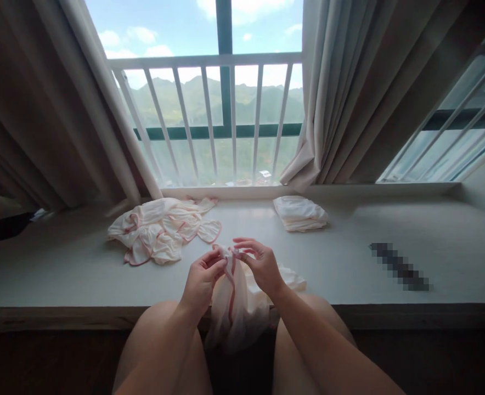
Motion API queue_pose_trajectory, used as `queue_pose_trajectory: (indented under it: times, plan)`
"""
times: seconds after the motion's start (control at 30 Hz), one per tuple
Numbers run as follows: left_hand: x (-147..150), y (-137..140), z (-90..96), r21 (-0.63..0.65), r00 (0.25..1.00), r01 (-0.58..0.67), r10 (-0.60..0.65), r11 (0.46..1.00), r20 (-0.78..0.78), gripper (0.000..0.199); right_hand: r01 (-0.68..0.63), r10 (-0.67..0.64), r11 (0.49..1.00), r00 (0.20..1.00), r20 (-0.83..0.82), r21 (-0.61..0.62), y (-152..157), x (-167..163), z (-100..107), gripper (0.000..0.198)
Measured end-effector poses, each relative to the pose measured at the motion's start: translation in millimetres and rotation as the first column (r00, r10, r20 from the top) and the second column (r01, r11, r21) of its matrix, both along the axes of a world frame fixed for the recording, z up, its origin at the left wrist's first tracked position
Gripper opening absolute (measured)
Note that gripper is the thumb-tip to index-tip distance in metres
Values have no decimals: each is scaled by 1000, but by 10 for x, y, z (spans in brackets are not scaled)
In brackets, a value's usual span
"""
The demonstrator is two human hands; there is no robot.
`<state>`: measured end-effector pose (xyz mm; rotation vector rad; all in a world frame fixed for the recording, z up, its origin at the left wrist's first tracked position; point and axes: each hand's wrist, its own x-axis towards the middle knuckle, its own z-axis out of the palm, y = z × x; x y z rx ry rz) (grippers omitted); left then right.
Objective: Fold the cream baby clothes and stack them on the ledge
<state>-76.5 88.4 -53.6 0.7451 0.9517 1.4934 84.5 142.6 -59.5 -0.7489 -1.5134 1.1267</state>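
- left hand (201, 277): thumb and fingers closed in a pinch on the cream-white, soft cloth garment with pink edging (246, 310).
- right hand (264, 266): thumb and forefinger pinched on the same upper edge, the other fingers extended.
- garment position: between the knees, hanging over the front of the pale, smooth window ledge (341, 263), partly resting on it.
- recommended: grip both sides of the edging close together; keep it flat and untwisted; let the ledge bear the cloth's weight.
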Motion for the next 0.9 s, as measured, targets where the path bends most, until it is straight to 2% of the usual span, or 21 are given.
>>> queue_pose_trajectory:
  times: [0.17,0.23,0.3,0.4,0.57,0.7,0.9]
  plan:
    - [116,167,295,-14,992,25,-27,1000,-127,32,-1,2,999,1000,-11,39,19,84,53,15]
    - [192,248,345,-9,984,41,-42,999,-172,30,28,-26,998,999,-30,52,22,129,63,14]
    - [262,330,311,0,980,35,-34,999,-195,29,69,-68,996,997,-29,58,29,182,71,14]
    - [317,429,153,-5,980,4,-4,1000,-199,28,123,-125,989,992,20,82,36,256,82,14]
    - [276,491,-60,-15,973,2,-6,1000,-230,30,138,-145,988,984,104,71,53,288,48,12]
    - [222,434,-70,-32,972,44,-50,999,-229,31,153,-148,987,985,91,-51,71,227,-10,20]
    - [166,327,-47,-44,986,39,-46,998,-161,25,80,-78,984,997,19,-157,49,140,-69,18]
